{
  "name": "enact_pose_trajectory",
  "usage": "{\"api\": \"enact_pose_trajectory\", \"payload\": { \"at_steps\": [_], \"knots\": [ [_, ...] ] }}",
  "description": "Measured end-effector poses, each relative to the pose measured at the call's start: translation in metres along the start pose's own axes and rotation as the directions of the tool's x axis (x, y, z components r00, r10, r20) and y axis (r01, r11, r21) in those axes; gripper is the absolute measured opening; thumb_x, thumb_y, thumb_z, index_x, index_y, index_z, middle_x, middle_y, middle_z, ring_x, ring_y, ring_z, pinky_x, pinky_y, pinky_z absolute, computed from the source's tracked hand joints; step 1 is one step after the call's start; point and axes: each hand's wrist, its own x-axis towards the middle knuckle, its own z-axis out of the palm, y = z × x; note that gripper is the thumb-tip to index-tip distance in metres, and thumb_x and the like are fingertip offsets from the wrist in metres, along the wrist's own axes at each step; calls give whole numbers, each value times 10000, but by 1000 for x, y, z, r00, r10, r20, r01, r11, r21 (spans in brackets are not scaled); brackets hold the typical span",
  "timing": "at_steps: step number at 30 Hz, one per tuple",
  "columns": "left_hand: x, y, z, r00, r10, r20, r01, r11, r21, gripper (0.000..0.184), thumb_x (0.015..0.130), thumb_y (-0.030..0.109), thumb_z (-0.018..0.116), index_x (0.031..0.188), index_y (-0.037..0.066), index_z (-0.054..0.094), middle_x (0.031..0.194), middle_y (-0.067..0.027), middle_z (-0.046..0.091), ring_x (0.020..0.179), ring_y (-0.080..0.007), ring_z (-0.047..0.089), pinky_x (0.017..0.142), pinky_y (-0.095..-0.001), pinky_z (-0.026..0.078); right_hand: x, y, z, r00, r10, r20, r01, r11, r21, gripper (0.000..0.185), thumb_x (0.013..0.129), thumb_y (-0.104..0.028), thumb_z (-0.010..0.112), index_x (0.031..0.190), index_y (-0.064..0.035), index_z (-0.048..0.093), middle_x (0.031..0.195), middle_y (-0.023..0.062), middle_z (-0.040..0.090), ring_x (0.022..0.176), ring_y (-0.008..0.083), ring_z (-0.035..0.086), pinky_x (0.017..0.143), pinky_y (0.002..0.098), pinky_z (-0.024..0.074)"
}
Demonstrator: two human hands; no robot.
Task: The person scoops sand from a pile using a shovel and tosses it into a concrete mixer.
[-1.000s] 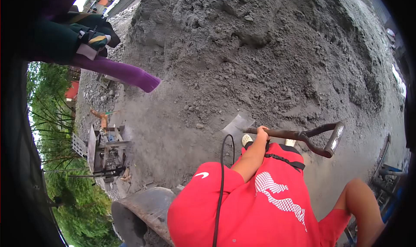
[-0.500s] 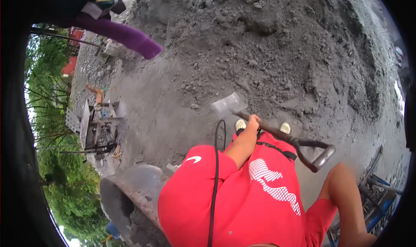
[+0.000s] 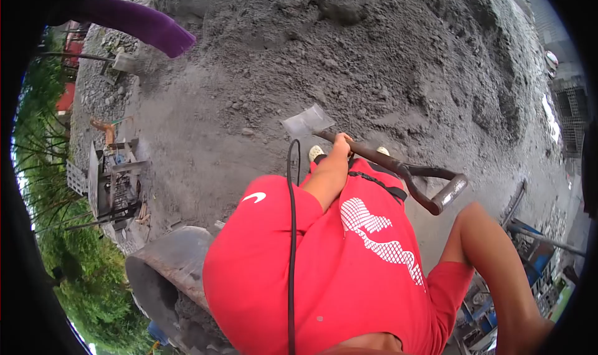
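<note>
My left hand (image 3: 342,144) is closed around the lower shaft of a shovel, just behind its worn grey blade (image 3: 308,122). The shovel's shaft (image 3: 380,159) slants across in front of my legs, and its open, loop-shaped handle (image 3: 443,192) points right with no hand on it. Below the blade are my light shoes (image 3: 316,151). My right arm (image 3: 492,255) is bent at the elbow beside my red shirt (image 3: 311,274); the hand at its end is out of view. A black cable (image 3: 293,243) hangs down over the shirt.
A large heap of grey sand and gravel (image 3: 398,56) rises ahead. A metal drum (image 3: 180,255) holding grey material is at lower left, near a wooden stand (image 3: 118,174). Another person's purple-clothed limb (image 3: 146,25) reaches in at upper left. Metal frames (image 3: 536,255) stand at right.
The view has shifted, and the shovel appears further up and left, with its handle end tilted lower relative to its blade. Less of the other person shows. My left hand keeps its grip.
</note>
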Motion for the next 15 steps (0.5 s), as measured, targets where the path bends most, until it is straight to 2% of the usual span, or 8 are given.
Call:
{"api": "enact_pose_trajectory", "payload": {
  "at_steps": [3,8,15],
  "knots": [
    [-14,-30,-6,999,5,32,-5,1000,-23,156,580,240,557,556,106,479,599,-102,503,496,-281,464,448,-400,403,2,3,6,1000,-1,22,0,1000,31,386,849,-320,490,1167,-105,450,1077,79,394,676,180,439,508,278,361],
    [-15,-37,-41,999,17,46,-14,997,-73,154,583,233,561,567,102,483,600,-99,501,505,-283,467,467,-403,407,2,9,1,997,30,-64,-25,997,79,407,845,-330,490,1181,-106,449,1114,90,393,695,196,443,526,293,367],
    [-3,-59,-32,996,6,92,0,998,-65,151,588,224,566,582,95,487,601,-96,498,518,-286,473,492,-407,412,-4,22,2,995,85,61,-93,985,146,436,839,-345,491,1200,-106,448,1166,105,390,722,218,448,551,313,375]
  ]
}}
